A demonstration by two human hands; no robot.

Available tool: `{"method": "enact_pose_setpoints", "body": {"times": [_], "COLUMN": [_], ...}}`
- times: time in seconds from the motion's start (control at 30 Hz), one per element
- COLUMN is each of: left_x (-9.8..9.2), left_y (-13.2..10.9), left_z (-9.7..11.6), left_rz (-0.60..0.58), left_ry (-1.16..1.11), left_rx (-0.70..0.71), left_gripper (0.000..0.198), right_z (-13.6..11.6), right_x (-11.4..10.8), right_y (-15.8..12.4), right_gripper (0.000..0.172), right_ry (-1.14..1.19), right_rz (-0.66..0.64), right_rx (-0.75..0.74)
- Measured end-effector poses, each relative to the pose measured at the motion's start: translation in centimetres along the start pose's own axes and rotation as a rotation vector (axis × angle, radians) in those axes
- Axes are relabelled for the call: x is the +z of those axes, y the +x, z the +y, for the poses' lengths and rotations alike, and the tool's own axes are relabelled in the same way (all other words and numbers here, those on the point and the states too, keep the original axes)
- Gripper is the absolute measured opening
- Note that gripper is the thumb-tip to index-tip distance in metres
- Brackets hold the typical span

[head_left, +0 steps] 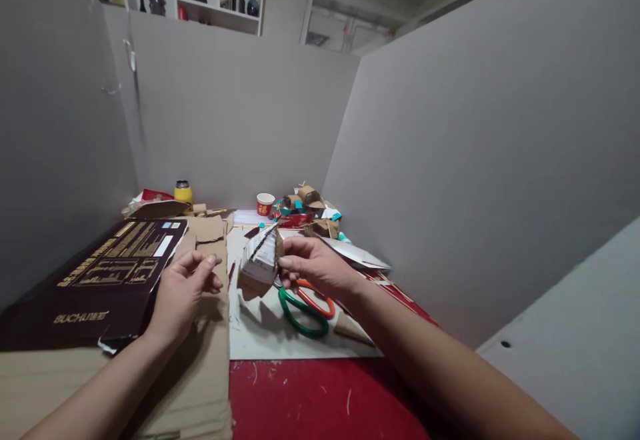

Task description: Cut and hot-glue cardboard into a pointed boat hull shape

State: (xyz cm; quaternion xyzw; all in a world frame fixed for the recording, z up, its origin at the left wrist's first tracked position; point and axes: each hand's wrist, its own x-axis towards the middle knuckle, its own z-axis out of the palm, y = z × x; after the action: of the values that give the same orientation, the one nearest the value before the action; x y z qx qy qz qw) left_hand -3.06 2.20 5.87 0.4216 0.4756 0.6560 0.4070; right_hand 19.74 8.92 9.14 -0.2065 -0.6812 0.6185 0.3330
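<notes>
Between the thumb and fingers of my right hand [313, 263] is a small folded cardboard piece [259, 263], pale and printed on top with a brown lower side. It is held up over a white sheet [255, 340]. My left hand [185, 290] is to its left, apart from it, above flat brown cardboard [200, 360]. Its thumb and forefinger come together in a pinch; anything between them is too small to make out. Scissors with one green and one orange handle [305, 330] lie below my right hand, their blades partly hidden behind the cardboard piece.
A dark printed box panel [115, 273] lies on the left. At the back are a yellow bottle [183, 195], a red-and-white paper cup [265, 204] and a heap of cardboard scraps [305, 201]. Grey partitions [235, 113] enclose the table. Its red cover [320, 400] shows in front.
</notes>
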Motion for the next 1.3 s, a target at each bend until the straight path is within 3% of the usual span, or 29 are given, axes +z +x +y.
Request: {"method": "enact_pose_setpoints", "body": {"times": [0.1,0.2,0.47,0.83,1.3], "left_x": [0.2,0.7,1.6,2.0,1.4], "left_y": [-0.8,-1.7,-3.2,-3.7,-3.4], "left_z": [1.1,2.0,1.6,1.7,0.3], "left_rz": [0.012,-0.016,-0.196,-0.148,-0.223], "left_ry": [0.038,0.061,0.128,0.164,0.322], "left_rx": [0.151,0.208,0.178,0.227,0.357], "left_gripper": [0.023,0.024,0.033,0.017,0.021], "right_z": [0.0,-0.1,-0.2,0.3,0.6], "right_x": [0.3,0.7,1.6,2.4,2.6], "right_y": [-0.5,-0.9,-1.0,-1.1,-1.1], "right_gripper": [0.024,0.023,0.029,0.026,0.025], "right_ry": [0.009,0.003,-0.033,-0.017,-0.060], "right_rz": [-0.026,-0.060,-0.060,-0.050,-0.056], "right_rx": [0.029,0.054,0.028,-0.060,-0.046]}}
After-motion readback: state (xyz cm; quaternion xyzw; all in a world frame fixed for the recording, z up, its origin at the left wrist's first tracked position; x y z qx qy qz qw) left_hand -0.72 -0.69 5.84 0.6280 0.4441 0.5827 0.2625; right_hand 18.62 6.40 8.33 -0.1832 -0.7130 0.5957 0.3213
